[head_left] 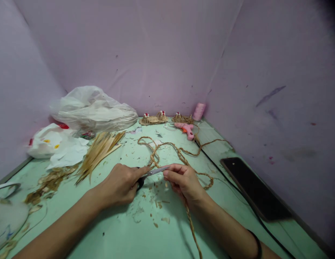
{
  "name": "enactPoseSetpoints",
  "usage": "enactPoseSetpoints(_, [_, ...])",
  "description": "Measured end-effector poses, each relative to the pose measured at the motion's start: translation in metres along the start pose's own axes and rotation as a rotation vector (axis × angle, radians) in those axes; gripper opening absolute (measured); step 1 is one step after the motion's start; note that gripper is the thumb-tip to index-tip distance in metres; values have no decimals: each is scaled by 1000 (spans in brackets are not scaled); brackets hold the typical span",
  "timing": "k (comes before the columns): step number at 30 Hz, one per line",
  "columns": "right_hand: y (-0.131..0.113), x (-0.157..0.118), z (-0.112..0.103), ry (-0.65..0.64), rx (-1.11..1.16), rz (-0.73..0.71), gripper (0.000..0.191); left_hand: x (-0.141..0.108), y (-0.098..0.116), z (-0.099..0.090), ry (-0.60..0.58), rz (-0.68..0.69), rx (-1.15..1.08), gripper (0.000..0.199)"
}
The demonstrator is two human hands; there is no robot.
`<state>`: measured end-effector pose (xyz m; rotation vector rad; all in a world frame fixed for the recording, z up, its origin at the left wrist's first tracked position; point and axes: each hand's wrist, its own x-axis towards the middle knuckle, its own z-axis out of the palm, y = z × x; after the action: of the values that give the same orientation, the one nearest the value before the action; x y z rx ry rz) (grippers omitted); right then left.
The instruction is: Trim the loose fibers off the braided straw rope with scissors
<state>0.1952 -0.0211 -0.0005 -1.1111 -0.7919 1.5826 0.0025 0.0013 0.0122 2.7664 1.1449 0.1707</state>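
Note:
My left hand (120, 184) is closed round the black handles of a pair of scissors (154, 172), whose blades point right toward the fingers of my other hand. My right hand (185, 181) pinches a braided natural-fibre rope (189, 219) close to the blade tips. One length of the rope hangs below that hand to the bottom edge of the view. More rope lies in loose loops on the green table (124, 233) beyond both hands. Small fibre scraps (159, 205) are scattered beneath the scissors.
Plastic bags (94, 109), dry fibre strips (99, 154) and brown scraps (48, 185) lie left. At the back are woven pieces (153, 119), pink thread (199, 112) and a pink glue gun (187, 130). A black cable (224, 176) passes a dark phone (255, 189) at right.

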Motion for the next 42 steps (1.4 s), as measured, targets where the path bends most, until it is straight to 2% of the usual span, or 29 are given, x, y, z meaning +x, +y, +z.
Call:
enactPoseSetpoints(3, [0,1,-1,5,19,3,19,1,-3,-3,75,-66,-220,48])
enactPoseSetpoints(7, [3,2,-2,25,45,2,27,5,-11,-3,316,-339,-606,37])
enactPoseSetpoints(9, [5,3,-3,12,71,17,26,7,-11,-3,355,-413,-721,40])
enactPoseSetpoints(11, [5,4,-4,-5,128,70,21,7,-8,-3,339,-406,-740,39])
enactPoseSetpoints(14, [2,6,-6,-69,284,238,13,6,-6,-4,292,-364,-648,37])
enactPoseSetpoints(18, [0,6,-9,-296,482,486,17,4,-7,-4,309,-343,-457,35])
enactPoseSetpoints(20, [0,6,-10,-383,528,475,18,3,-8,-4,319,-311,-387,35])
enactPoseSetpoints(22, [2,5,-11,-405,520,413,20,2,-9,-7,320,-249,-322,36])
enactPoseSetpoints(29, [-1,2,-12,-340,416,313,26,-5,-5,-20,269,-14,-150,48])
enactPoseSetpoints(32, [-2,3,-9,-201,382,255,26,-5,-5,-20,220,43,29,50])
enactPoseSetpoints(34, [-2,3,-6,-74,370,225,25,-4,-4,-17,168,45,154,50])
enactPoseSetpoints(36, [-1,4,-4,-8,354,225,22,-3,-3,-14,130,47,227,51])
enactPoseSetpoints(42, [0,5,-5,-38,347,329,19,0,-1,-12,66,44,260,53])
